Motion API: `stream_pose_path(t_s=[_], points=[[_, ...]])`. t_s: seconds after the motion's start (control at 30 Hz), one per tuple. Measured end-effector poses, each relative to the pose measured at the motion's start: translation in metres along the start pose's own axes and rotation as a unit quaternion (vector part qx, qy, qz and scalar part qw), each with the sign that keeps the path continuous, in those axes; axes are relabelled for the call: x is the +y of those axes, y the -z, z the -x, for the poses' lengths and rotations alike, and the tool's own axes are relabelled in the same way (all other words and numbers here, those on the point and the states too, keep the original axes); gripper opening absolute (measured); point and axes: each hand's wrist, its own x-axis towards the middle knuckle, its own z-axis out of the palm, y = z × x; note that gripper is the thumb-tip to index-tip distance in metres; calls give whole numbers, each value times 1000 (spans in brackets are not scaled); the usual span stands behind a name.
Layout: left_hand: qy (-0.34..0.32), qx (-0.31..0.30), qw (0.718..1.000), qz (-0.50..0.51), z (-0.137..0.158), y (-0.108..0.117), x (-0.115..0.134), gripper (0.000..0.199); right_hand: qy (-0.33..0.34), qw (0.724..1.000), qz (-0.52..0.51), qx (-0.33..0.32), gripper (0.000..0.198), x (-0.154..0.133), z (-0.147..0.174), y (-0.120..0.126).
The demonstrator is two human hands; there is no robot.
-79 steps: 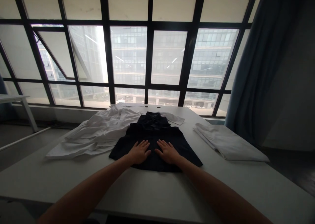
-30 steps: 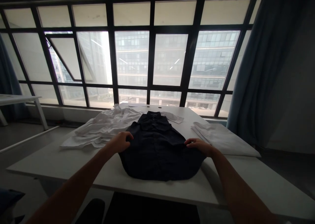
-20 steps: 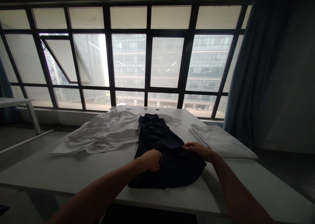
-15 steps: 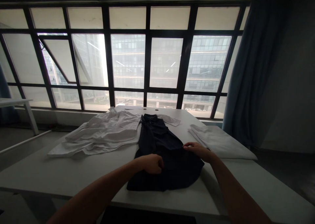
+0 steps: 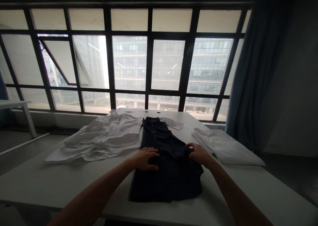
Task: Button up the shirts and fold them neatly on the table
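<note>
A dark navy shirt [image 5: 169, 183] lies on the white table [image 5: 99, 186], collar at the far end and hem toward me. Its left side forms a fairly straight edge. My left hand [image 5: 146, 158] rests on that side, palm down, fingers apart and holding nothing. At the shirt's right edge, my right hand [image 5: 199, 154] is pinched on a bit of the dark cloth, which bunches between thumb and fingers. Crumpled white shirts [image 5: 104, 135] lie left of the dark one, and a white sleeve [image 5: 172, 122] shows beyond its right side.
Folded white cloth [image 5: 230, 146] lies on the table's right side. Behind the table stand framed windows [image 5: 129, 64], one pane tilted out at left. A blue curtain [image 5: 244, 97] hangs at right, and another white table [image 5: 15, 104] stands at far left.
My left hand has opened from a closed fist and shifted left onto the shirt's edge. The right hand now gathers cloth at the right edge; the hem looks narrower and nearer me.
</note>
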Motion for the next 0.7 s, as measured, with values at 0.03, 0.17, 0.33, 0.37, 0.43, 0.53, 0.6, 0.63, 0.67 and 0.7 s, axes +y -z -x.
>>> stream_pose_path(t_s=[0.03,0.17,0.33,0.37,0.43,0.53,0.6,0.63,0.67,0.7], points=[[-15,-9,1000,-21,0,-4,-2,67,13,999,38,12,62,-6,3,-3],[-23,-25,999,-33,1,-12,-8,70,102,977,185,36,66,-37,22,-31],[-24,-3,999,-29,5,-11,-11,55,214,935,277,-47,49,-67,49,-84],[-25,6,999,-28,6,-11,-11,50,218,930,289,-62,47,-69,53,-92],[-25,20,999,-24,7,-11,-11,42,215,925,303,-80,44,-71,57,-100],[-23,25,999,-22,6,-11,-11,40,213,928,295,-83,40,-72,59,-100],[-25,22,999,-24,5,-10,-10,42,220,933,275,-73,43,-74,59,-96],[-27,22,999,-24,5,-9,-9,42,225,936,263,-65,46,-75,58,-94],[-31,23,999,-24,4,-8,-9,41,230,938,251,-57,49,-76,58,-93],[-35,26,999,-22,4,-8,-8,39,236,939,243,-52,51,-77,59,-93]])
